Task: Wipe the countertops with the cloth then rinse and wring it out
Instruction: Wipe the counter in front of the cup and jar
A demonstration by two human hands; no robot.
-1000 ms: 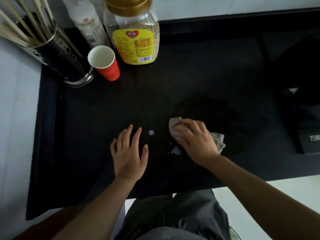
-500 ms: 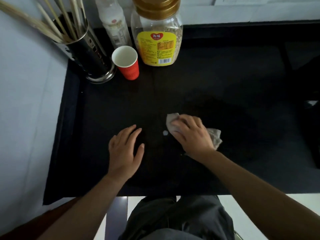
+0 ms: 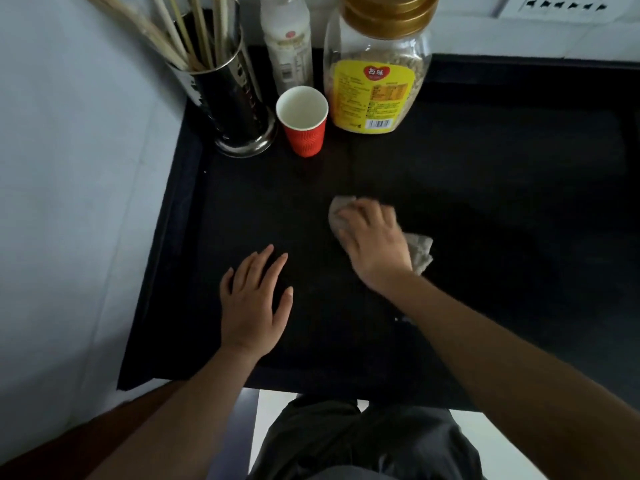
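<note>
**Right hand on the cloth, left hand flat on the counter**

The right hand [image 3: 374, 244] lies over a crumpled grey cloth [image 3: 420, 254] near the middle of the black stone countertop [image 3: 502, 188]. Its fingers are bent down around the bunched fabric and press it against the surface; the hand is blurred, so the exact grip is hard to read. Cloth shows past the fingertips on one side and behind the wrist on the other.

The left hand [image 3: 254, 303] rests palm down on the countertop, just beside the right hand and apart from the cloth. Its fingers are straight and slightly spread, and it holds nothing.

At the back left corner stand a shiny steel cylinder holder [image 3: 235, 109] full of pale wooden chopsticks [image 3: 173, 32], a white plastic bottle [image 3: 287, 46], a red ribbed paper cup [image 3: 304, 129] and a clear jar with a gold lid and yellow label [image 3: 377, 77].
</note>
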